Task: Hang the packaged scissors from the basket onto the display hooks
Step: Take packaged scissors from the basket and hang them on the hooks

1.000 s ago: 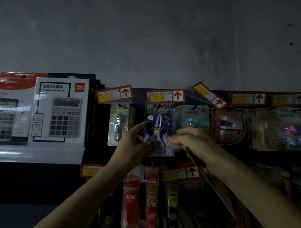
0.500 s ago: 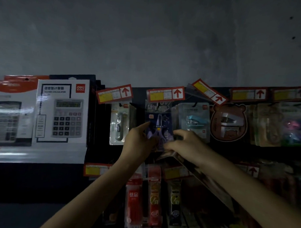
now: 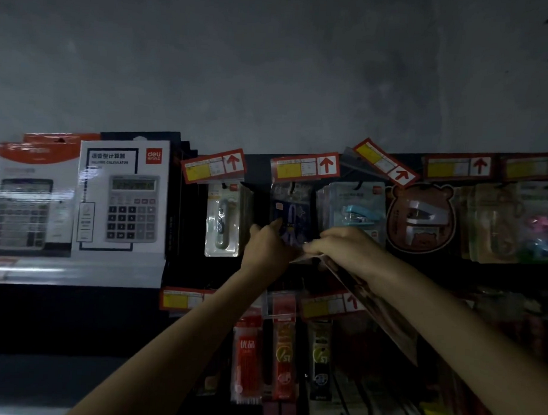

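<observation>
At the centre of the frame, under a red price tag (image 3: 305, 168), the packaged scissors (image 3: 292, 219) sit against the display, their display hook hidden. The left hand (image 3: 270, 246) pinches the pack's lower left edge. The right hand (image 3: 343, 245) curls its fingers (image 3: 313, 247) round a flat card pack (image 3: 384, 313) slanting lower right. Seating seems the step in hand; next, release and check it hangs free. The basket is out of view; dimness blurs print.

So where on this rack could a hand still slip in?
A dark gap lies between the clear pack and the scissors pack. Another lies between the calculator box and that clear pack. Rightwards from the stapler pack, packs crowd together.
</observation>
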`<act>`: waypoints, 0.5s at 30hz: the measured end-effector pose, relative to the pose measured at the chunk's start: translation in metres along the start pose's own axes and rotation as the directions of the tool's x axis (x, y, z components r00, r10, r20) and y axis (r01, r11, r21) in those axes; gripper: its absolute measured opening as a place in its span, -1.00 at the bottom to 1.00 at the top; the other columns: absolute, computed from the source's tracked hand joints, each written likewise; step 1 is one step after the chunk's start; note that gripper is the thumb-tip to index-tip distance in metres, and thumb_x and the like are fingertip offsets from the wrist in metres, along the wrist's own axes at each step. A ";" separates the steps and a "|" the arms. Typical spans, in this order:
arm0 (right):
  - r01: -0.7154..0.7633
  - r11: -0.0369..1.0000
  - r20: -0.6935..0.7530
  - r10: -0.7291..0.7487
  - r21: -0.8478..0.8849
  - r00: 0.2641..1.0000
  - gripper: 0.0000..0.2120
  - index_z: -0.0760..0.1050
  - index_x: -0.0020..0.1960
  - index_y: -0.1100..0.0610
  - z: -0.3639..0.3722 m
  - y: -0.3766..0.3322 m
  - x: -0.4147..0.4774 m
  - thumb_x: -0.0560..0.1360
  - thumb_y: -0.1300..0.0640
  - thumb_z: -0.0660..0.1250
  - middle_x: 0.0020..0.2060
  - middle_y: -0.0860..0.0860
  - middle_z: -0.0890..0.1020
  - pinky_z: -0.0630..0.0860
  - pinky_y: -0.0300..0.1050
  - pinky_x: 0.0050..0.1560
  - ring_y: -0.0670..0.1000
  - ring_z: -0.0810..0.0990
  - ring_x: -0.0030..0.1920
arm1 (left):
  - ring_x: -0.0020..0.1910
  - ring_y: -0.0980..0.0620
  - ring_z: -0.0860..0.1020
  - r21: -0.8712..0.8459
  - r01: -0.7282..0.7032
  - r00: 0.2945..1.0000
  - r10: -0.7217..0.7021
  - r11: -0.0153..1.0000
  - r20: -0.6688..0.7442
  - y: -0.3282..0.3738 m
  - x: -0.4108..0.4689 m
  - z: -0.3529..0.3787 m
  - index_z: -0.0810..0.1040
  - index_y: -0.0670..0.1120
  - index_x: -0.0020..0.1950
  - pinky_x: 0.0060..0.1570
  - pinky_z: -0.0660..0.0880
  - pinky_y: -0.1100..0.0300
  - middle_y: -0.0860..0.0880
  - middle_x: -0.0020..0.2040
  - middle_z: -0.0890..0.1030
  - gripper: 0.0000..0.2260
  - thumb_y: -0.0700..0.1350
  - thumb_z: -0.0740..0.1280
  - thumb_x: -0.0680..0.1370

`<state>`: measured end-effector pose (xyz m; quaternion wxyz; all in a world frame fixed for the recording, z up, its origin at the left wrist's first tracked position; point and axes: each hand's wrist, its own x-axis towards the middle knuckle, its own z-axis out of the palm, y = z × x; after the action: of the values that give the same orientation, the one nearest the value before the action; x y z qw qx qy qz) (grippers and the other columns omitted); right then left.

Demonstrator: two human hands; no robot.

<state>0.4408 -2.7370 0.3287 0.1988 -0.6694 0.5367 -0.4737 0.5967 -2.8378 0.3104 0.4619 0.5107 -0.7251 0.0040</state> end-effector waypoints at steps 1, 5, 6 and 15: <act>0.006 1.000 0.005 -0.006 0.001 1.000 -0.75 0.66 0.01 0.16 -0.003 0.003 0.000 0.48 -0.02 0.48 -0.09 0.15 0.72 0.54 0.01 0.14 0.13 0.67 -0.02 | 0.28 -0.19 0.41 0.016 0.017 1.000 -0.017 1.000 0.002 0.000 0.002 0.002 0.44 -0.06 0.41 0.04 0.36 0.14 -0.17 0.28 0.54 -0.48 0.04 0.49 0.51; 0.037 0.999 -0.026 -0.037 0.003 0.999 -0.62 0.64 0.04 0.26 -0.017 0.015 0.000 0.48 -0.07 0.47 -0.09 0.21 0.72 0.53 -0.05 0.06 0.13 0.69 -0.01 | 0.26 -0.30 0.46 0.066 0.075 0.996 -0.078 0.995 0.044 0.001 0.006 0.009 0.32 -0.02 0.51 0.22 0.48 -0.07 -0.23 0.37 0.38 -0.43 0.03 0.43 0.56; 0.047 0.999 -0.027 -0.047 0.021 0.999 -0.59 0.63 0.09 0.27 -0.022 0.017 -0.001 0.49 -0.07 0.47 -0.06 0.24 0.71 0.50 -0.09 -0.01 0.15 0.68 -0.01 | 0.28 -0.32 0.45 0.083 0.077 0.995 -0.081 0.994 0.055 0.001 0.007 0.011 0.27 0.00 0.53 0.24 0.48 -0.11 -0.25 0.39 0.37 -0.42 0.05 0.40 0.57; 0.086 0.993 -0.023 -0.085 0.080 0.996 -0.84 0.66 -0.03 0.12 -0.043 0.026 -0.013 0.52 0.02 0.45 -0.15 0.09 0.72 0.41 -0.19 -0.17 0.02 0.66 -0.05 | 0.50 -0.39 0.23 0.212 0.045 0.971 -0.093 0.976 0.221 -0.004 0.017 0.020 -0.06 0.11 0.64 0.44 0.25 -0.23 -0.14 0.59 0.17 -0.23 0.24 0.28 0.55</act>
<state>0.3907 -2.7239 0.3239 0.2002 -0.6784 0.4898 -0.5097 0.5856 -2.8614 0.3084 0.3197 0.5777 -0.7510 0.0038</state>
